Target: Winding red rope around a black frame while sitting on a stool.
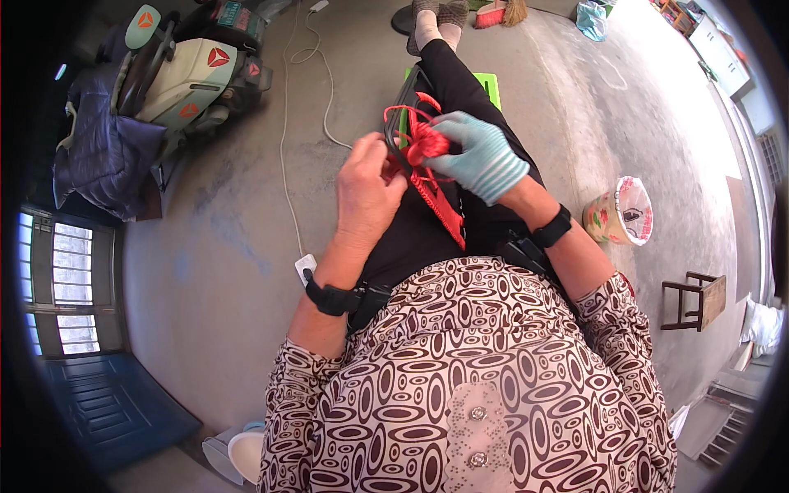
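Observation:
Over my lap, a bundle of red cord (pixel 429 142) is pinched in my right hand (pixel 481 158), which wears a pale blue and white striped knit glove. My bare left hand (pixel 368 187) has its fingers closed at the edge of a narrow black frame (pixel 394 131), just left of the bundle. A red woven strip (pixel 442 214) runs from the cord down toward my waist, over my black trousers. Loose red loops stick out above the bundle. The left fingertips are partly hidden, so what exactly they grip cannot be made out.
Behind my legs shows a bright green plastic piece (pixel 491 89). A scooter (pixel 193 86) stands far left, and a white cable (pixel 285 164) with a power strip (pixel 305 268) lies on the floor. To the right are a flowered bin (pixel 604 218) and a small wooden stool (pixel 712 302).

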{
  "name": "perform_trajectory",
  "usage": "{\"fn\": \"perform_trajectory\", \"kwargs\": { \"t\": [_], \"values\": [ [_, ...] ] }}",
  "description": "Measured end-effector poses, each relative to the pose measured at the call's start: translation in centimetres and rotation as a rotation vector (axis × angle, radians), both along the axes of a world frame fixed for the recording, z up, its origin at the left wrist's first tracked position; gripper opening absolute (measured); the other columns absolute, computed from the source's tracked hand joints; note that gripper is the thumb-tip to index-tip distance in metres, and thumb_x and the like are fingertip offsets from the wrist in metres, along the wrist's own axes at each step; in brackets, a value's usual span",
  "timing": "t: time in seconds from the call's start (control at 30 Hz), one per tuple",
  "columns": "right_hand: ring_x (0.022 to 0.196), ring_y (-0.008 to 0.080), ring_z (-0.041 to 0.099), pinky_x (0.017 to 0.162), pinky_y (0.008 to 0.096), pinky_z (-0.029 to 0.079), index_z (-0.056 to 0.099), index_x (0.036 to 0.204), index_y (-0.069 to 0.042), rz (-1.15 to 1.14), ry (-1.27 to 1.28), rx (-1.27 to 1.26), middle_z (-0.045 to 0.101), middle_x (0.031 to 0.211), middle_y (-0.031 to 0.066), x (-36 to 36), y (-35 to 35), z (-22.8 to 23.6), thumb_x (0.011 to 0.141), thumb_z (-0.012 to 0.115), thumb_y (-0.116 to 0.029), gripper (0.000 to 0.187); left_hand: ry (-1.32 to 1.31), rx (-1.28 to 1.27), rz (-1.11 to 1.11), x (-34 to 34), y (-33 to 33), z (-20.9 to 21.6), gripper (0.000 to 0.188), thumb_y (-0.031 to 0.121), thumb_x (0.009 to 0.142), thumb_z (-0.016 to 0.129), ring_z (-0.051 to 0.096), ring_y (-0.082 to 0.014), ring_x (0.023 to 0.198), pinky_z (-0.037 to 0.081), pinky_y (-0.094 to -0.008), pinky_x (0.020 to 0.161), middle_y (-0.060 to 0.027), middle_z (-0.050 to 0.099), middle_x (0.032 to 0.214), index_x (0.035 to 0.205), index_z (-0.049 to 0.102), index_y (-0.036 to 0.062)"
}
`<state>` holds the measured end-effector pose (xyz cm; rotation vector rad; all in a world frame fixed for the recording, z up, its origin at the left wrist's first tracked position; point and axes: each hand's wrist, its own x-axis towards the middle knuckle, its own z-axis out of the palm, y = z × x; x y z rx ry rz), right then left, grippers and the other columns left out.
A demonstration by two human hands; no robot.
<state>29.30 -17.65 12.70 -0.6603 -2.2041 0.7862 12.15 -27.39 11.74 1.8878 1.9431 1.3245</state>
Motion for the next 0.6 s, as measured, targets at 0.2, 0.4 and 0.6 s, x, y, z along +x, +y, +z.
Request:
{"fn": "perform_trajectory", "kwargs": {
  "t": [0.2, 0.4, 0.6],
  "values": [
    [0.101, 0.0246, 0.061, 0.094, 0.0351, 0.046, 0.06, 0.115, 0.002, 0.283, 0.925, -1.011, 0.061, 0.118, 0.0147, 4.9, -1.2, 3.6, 0.082, 0.064, -0.026, 0.044, -1.069, -0.396, -0.521, -2.2, -4.1, 1.3, 0.025, 0.017, 0.089, 0.062, 0.064, -0.0183, 0.095, 0.056, -0.0289, 0.068, -0.016, 0.058, 0.12, 0.108, 0.06, -0.0001],
    [0.058, 0.0267, 0.061, 0.073, 0.041, 0.048, 0.051, 0.11, -0.003, 0.997, 0.977, -1.152, 0.062, 0.073, 0.01, 6.6, -7.6, 4.3, 0.082, 0.057, -0.037, 0.044, -1.876, -0.192, -0.902, 0.8, -4.9, 0.9, 0.03, 0.028, 0.093, 0.056, 0.045, -0.0307, 0.127, 0.051, -0.0346, 0.09, -0.0171, 0.05, 0.132, 0.108, 0.06, 0.002],
    [0.061, 0.013, 0.058, 0.071, 0.0307, 0.05, 0.053, 0.111, -0.001, 0.318, 0.625, -1.293, 0.059, 0.078, 0.0051, 6.9, -5.1, 1.5, 0.085, 0.063, -0.029, 0.039, -2.02, -0.31, -0.779, -0.4, -7.5, -1.5, 0.026, 0.032, 0.093, 0.055, 0.038, -0.0137, 0.069, 0.036, -0.0233, 0.052, -0.0013, 0.038, 0.077, 0.089, 0.049, 0.007]
  ]
}}
